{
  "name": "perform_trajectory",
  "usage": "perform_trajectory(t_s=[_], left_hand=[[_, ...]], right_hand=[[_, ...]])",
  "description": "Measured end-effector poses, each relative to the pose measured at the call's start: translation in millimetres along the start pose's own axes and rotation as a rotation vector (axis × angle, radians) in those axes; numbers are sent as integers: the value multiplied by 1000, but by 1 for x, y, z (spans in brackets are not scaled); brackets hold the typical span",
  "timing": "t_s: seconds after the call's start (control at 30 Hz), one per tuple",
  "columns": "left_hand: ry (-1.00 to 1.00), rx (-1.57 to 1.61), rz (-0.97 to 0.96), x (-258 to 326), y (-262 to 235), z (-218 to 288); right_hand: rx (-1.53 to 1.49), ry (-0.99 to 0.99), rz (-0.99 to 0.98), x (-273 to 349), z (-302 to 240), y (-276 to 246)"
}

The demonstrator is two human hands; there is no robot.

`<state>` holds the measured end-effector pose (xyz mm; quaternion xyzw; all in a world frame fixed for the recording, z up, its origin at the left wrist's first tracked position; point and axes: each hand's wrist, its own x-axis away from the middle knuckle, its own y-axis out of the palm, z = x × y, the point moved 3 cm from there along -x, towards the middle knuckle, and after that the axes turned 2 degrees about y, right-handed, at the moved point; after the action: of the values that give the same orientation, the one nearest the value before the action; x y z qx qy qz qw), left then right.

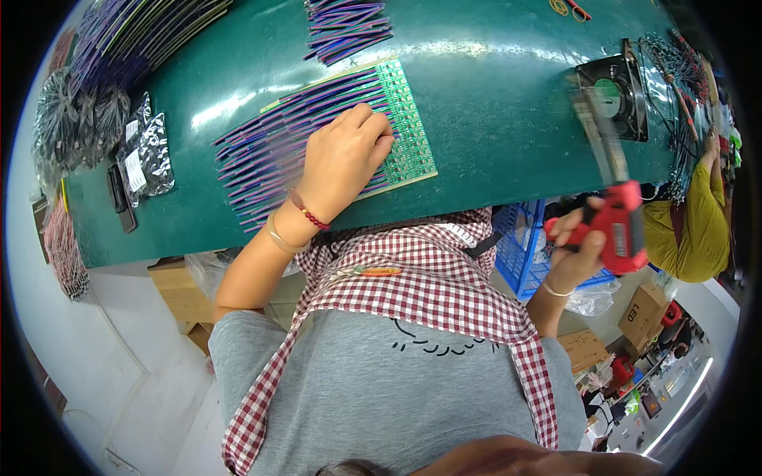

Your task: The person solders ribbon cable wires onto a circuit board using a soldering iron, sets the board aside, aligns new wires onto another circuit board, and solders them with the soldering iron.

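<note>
Two hands busy: my left hand [343, 157] presses flat on the green board [403, 119] mid-worktop, my right hand [578, 252] grips the red tool [621, 224]. Its blurry tip could bump the wires [270, 155] loose.

Two shiny silver foil bags [147, 151] are lying on the green table's [492, 119] left end, each carrying a small white rectangular label [135, 170]. Just beside them a flat black phone-like slab [119, 194] is resting — its face is dark. Below the table's right side, brown cardboard boxes [641, 313] are sitting on the floor, and a small dark screen [652, 404] is glowing faintly farther down.
</note>
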<state>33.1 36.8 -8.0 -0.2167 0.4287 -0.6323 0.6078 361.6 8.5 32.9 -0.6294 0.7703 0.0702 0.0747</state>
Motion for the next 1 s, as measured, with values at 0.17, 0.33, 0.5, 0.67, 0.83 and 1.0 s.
perform_trajectory(t_s=[0.17, 0.33, 0.5, 0.67, 0.83, 1.0], left_hand=[[26, -13, 40, 9, 2, 3], [43, -61, 36, 11, 1, 6], [39, -70, 46, 11, 2, 7], [40, -64, 45, 11, 3, 6], [52, -75, 58, 10, 4, 7], [46, -69, 51, 11, 3, 6]], right_hand=[[-35, 359, -277, 56, 33, 22], [-20, 472, -366, 73, 45, 28], [23, 514, -428, 76, 49, 30], [101, 430, -439, 75, 60, 24], [244, 314, -547, 75, 69, 22], [156, 350, -486, 69, 52, 28]])
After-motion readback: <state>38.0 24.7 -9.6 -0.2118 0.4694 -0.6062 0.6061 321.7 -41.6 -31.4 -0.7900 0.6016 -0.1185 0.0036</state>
